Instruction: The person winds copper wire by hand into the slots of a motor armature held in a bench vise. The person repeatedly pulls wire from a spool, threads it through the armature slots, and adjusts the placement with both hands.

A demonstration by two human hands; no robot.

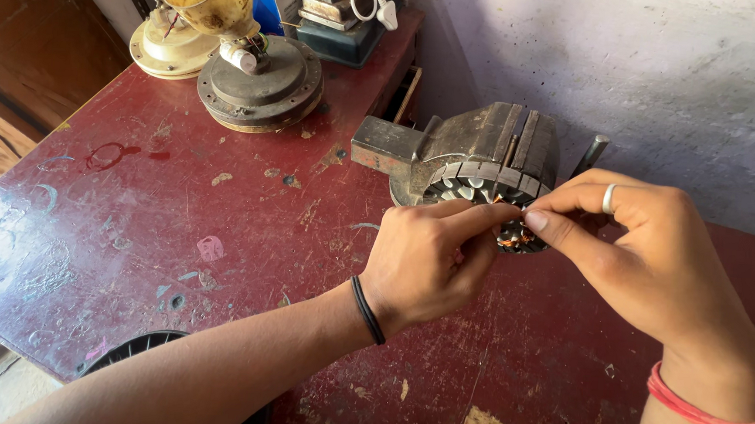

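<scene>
So both hands, left hand (422, 263) and right hand (646, 255), pinch at the round grey slotted steel stator (484, 188) clamped in the bench vise (486, 144); looks part-wound, some copper showing, most slots bare.

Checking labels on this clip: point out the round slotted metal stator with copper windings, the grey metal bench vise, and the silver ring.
Round slotted metal stator with copper windings (475, 188): head view, on its slotted upper face.
Grey metal bench vise (487, 133): head view, on the jaw top.
Silver ring (608, 198): head view, on the band around the right hand's finger.

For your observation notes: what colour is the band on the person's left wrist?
Black, a thin band on the left wrist, clearest in the head view.
</scene>
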